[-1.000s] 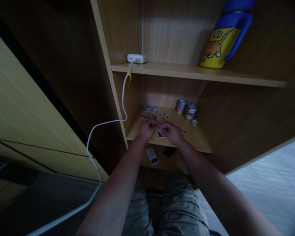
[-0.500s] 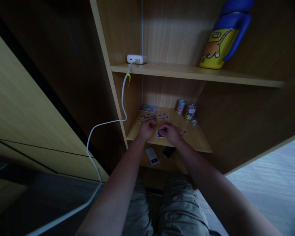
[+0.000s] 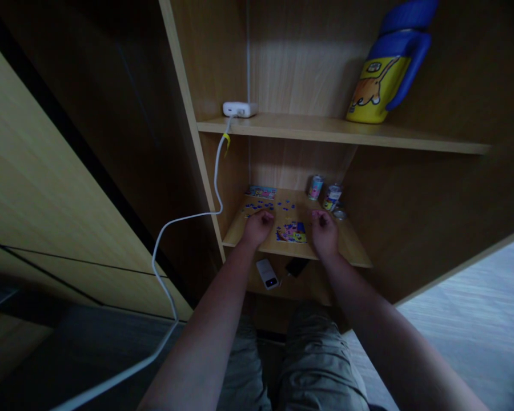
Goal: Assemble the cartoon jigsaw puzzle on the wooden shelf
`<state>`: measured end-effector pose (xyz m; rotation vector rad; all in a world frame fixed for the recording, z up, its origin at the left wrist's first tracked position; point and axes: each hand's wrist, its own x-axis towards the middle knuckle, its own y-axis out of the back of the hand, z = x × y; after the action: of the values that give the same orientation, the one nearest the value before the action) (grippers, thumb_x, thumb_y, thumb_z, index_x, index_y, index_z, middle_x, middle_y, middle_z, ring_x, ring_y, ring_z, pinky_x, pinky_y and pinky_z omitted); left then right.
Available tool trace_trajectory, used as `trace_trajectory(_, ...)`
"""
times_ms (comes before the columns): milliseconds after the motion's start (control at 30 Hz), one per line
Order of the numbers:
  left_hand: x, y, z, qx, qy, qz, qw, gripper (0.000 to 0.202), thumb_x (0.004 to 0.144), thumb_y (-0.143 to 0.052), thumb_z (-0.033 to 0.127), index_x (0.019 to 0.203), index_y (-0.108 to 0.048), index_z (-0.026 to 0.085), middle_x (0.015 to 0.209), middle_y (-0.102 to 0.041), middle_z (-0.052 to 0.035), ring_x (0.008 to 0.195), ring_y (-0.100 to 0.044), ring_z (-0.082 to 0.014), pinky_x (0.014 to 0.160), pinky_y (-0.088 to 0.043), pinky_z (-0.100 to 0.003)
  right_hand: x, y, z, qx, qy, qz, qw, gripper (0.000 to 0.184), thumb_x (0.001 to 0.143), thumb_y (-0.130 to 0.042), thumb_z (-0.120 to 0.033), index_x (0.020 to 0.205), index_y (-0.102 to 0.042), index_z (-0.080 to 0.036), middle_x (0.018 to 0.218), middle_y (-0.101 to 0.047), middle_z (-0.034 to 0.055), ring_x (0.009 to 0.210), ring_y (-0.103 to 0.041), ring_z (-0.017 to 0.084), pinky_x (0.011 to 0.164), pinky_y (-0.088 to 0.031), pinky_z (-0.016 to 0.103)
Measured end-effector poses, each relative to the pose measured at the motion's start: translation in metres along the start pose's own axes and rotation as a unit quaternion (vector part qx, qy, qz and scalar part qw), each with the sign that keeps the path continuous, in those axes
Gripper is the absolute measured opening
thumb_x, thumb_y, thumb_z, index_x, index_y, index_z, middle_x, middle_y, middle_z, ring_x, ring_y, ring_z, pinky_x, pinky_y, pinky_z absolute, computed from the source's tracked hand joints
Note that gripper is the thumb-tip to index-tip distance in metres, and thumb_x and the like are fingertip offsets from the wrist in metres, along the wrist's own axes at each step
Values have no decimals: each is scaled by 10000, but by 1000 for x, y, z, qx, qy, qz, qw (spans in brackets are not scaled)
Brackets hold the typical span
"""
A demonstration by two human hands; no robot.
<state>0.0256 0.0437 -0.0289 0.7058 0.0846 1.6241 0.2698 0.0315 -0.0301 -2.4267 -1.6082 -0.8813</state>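
Observation:
A partly joined jigsaw puzzle (image 3: 292,234) in many colours lies on the lower shelf near its front edge. To its left is my left hand (image 3: 258,228), fingers curled together; anything in them is hidden. On the puzzle's right side my right hand (image 3: 325,233) hovers with thumb and fingers drawn in, and whether a piece is between them is too small to see. Loose blue-backed jigsaw pieces (image 3: 260,206) lie scattered beyond my left hand, with several more pieces (image 3: 286,204) behind the puzzle. A printed picture strip (image 3: 262,192) rests at the back left.
Two small printed cans (image 3: 316,187) and a round metal lid (image 3: 339,213) stand at the back right. Above, the upper shelf (image 3: 300,124) holds a white charger (image 3: 239,109) with its cable and a blue-yellow bottle (image 3: 379,80). Below lies a white power bank (image 3: 267,274).
My right hand has moved right, off the puzzle, uncovering it. My left hand has stayed nearly in place. The view has shifted slightly.

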Motion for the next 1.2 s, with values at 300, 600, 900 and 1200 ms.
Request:
trace_trajectory(300, 3, 2, 0, -14, -2, -7, 1000, 185, 907, -654, 34, 918, -756, 188, 956, -825, -47, 894, -764, -202, 917, -615, -371, 25, 83, 49, -339, -50, -149, 928, 348, 1069, -555, -336, 1161, -841, -159, 1190, -834, 183, 1078, -791, 299, 951, -562, 358)
trace_trajectory(600, 1, 0, -3, -18, 1, 3, 1000, 158, 910, -674, 56, 921, -757, 190, 952, -820, -41, 893, -758, -200, 909, -604, -368, 21, 73, 38, -368, 3, -225, 902, 303, 1054, -673, -467, 1051, -824, -204, 1069, -848, 106, 940, -781, 238, 785, -529, 310)
trace_trajectory(900, 1, 1, -1, -25, -3, 3, 1000, 151, 899, -686, 52, 900, -758, 185, 951, -821, -52, 892, -757, -206, 911, -611, -380, 17, 76, 42, -362, 39, -223, 904, 296, 1044, -678, -453, 1019, -812, -191, 1064, -817, 126, 924, -766, 244, 835, -546, 323)
trace_trajectory(1200, 2, -1, -2, -29, 3, 3, 1000, 170, 910, -676, 40, 903, -758, 189, 955, -825, -48, 898, -764, -202, 923, -607, -370, 6, 70, 37, -435, 69, -176, 881, 389, 1081, -586, -447, 1035, -836, -153, 1084, -802, 206, 965, -771, 304, 908, -576, 376)
